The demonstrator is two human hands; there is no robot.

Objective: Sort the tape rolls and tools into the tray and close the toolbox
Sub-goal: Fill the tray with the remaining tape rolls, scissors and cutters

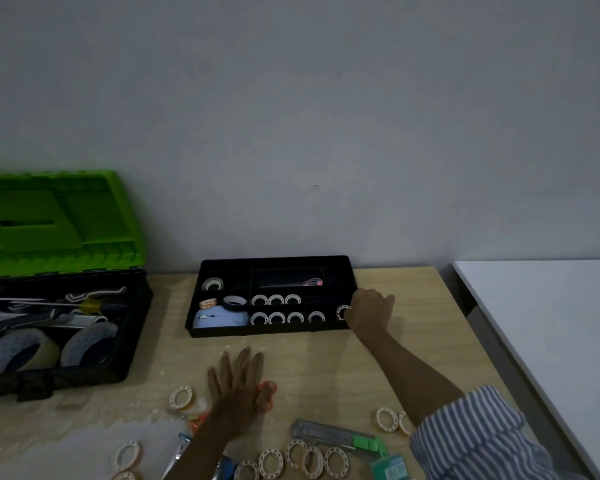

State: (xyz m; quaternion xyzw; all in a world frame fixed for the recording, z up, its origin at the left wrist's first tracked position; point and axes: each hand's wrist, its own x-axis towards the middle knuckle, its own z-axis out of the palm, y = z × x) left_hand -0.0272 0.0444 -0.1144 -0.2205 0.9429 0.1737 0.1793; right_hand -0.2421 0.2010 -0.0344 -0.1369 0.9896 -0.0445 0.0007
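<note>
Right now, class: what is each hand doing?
Left hand: open, fingers spread, resting over the orange scissors.
Right hand: closed on a small tape roll at the tray.

Wall [291, 116]: plain grey, unlit and dim, rising beyond both hands.
Table [326, 368]: light wood grain, under the hands.
White surface [551, 323]: right of the right hand, edge-on.

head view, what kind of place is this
Probably a plain indoor work or hobby desk, not a full workshop. A wooden table stands against a bare grey wall, with an open green-lidded toolbox, a black tray of tape rolls, and loose rolls scattered about.
</note>
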